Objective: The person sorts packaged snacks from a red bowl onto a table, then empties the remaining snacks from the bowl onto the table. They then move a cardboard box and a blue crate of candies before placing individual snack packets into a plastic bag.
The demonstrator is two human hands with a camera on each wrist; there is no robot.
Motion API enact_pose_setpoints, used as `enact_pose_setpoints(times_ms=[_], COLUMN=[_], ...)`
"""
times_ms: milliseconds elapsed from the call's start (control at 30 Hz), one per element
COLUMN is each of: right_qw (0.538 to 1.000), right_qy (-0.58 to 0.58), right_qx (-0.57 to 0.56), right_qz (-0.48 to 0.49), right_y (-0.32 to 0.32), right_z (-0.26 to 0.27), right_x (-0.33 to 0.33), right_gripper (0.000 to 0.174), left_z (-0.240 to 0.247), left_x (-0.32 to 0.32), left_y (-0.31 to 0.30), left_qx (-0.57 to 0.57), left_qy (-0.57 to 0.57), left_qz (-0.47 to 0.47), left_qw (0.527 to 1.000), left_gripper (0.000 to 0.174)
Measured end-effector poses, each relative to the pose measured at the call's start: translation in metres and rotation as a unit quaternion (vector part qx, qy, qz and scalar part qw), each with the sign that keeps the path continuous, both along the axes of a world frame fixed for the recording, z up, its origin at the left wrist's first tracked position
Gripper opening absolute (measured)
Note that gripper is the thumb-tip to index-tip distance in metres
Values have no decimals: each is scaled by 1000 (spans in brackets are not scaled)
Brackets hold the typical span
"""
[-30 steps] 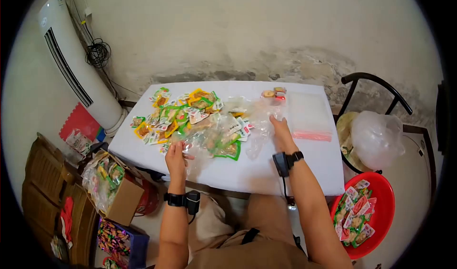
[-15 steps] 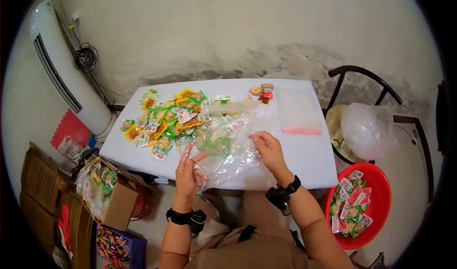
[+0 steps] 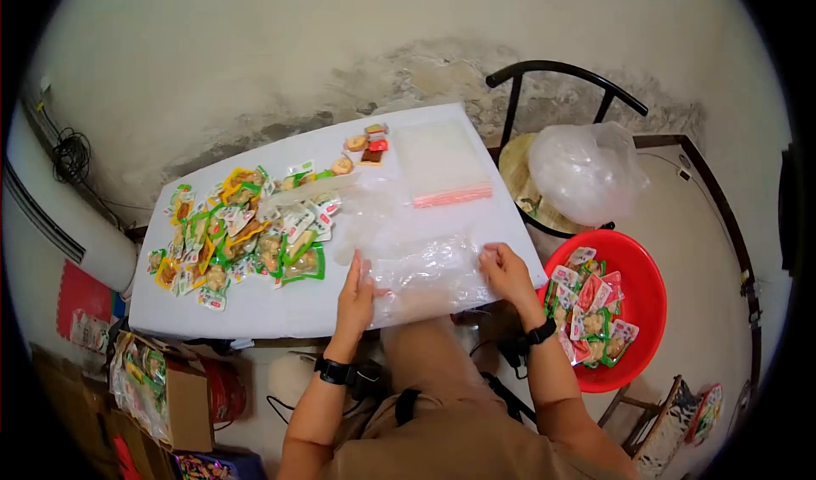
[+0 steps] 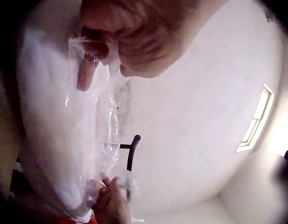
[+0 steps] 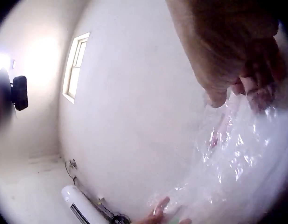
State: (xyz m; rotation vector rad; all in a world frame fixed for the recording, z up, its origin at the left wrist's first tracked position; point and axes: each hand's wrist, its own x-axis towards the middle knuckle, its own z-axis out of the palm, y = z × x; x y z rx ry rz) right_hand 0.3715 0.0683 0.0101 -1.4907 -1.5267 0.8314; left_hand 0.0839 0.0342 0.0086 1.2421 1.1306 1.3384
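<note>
A clear plastic bag point(image 3: 432, 274) is stretched between my two hands over the table's front edge. My left hand point(image 3: 355, 297) grips its left side, and in the left wrist view the film point(image 4: 95, 107) passes between the thumb and fingers. At the other side, my right hand point(image 3: 508, 276) pinches the bag's edge between thumb and fingers. Shiny creases run across the film point(image 5: 237, 154) in the right wrist view. To the left of my hands lies a heap of small snack packets point(image 3: 229, 234) in green, yellow and white wrappers.
A stack of clear bags with pink edges point(image 3: 442, 166) lies on the white table point(image 3: 391, 217). Several small wrapped snacks point(image 3: 370, 143) sit near the back. A red basin point(image 3: 642, 310) of packets, a chair point(image 3: 568, 65) bearing a plastic sack point(image 3: 586, 174), and a cardboard box point(image 3: 189, 403) surround it.
Both hands have drawn the bag away from the snack heap, toward my body and rightward along the table. The head view has turned right, bringing more of the floor past the basin into sight.
</note>
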Motion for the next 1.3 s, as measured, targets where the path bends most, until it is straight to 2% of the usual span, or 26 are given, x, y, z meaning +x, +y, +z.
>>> enact_pose_setpoints(times_ms=[67,133,167,233,300,367,433,500,533,567,600,633,667,700,767,833,967,1067,1133,1167,1233,1300], right_qw=[999,998,998,969,966,963,954,953,952,953,945,938,939,933,927,933,941,953,950,949,993,992], right_qy=[-20,58,60,232,246,259,298,302,306,304,326,347,344,358,372,353,323,286,286,286,99,-71], right_qx=[39,29,28,-70,-69,-69,-9,-5,3,3,-7,-18,-20,-38,-55,-62,-92,-88,-93,-95,9,105], right_qz=[-16,-13,-16,55,41,28,-15,-6,5,4,1,-3,-4,6,18,17,33,54,91,94,59,4], right_y=[17,34,40,51,63,70,74,81,84,86,85,83,80,79,77,76,78,85,87,86,84,78], right_z=[2,8,11,18,8,9,9,-3,-2,-1,-1,0,-1,0,-1,0,4,2,0,1,8,19], right_x=[0,-6,-7,-9,-5,-5,-6,-7,-7,-5,-2,-1,0,-1,-4,-3,2,8,8,8,9,11], right_gripper=[32,31,31,23,21,18,15,15,15,15,14,14,14,14,14,13,9,5,5,5,9,18], left_z=[7,1,0,5,12,19,24,32,37,41,44,45,45,32,39,31,18,6,9,13,24,36], left_x=[3,3,4,6,7,3,5,10,17,24,29,35,43,55,92,116,133,133,133,132,125,110], left_y=[1,3,4,4,2,1,1,-2,-4,-6,-9,-13,-16,-15,-22,-17,-1,4,4,2,-2,-4], left_qx=[-27,-26,-22,-30,-37,-68,-87,-104,17,137,135,243,343,384,388,347,380,379,411,408,321,283], left_qy=[-25,-46,-67,-71,-76,-26,9,46,194,332,331,432,518,497,510,534,530,510,386,388,337,351], left_qz=[-9,-17,-23,-18,-12,-15,9,28,135,237,236,152,64,-28,-55,-112,-88,-122,-183,-181,-228,-185], left_qw=[999,998,997,997,996,997,996,993,972,903,904,855,781,777,766,763,753,762,806,806,855,873], left_gripper=[53,53,53,54,54,54,57,60,61,63,63,62,62,55,56,53,43,35,31,31,30,30])
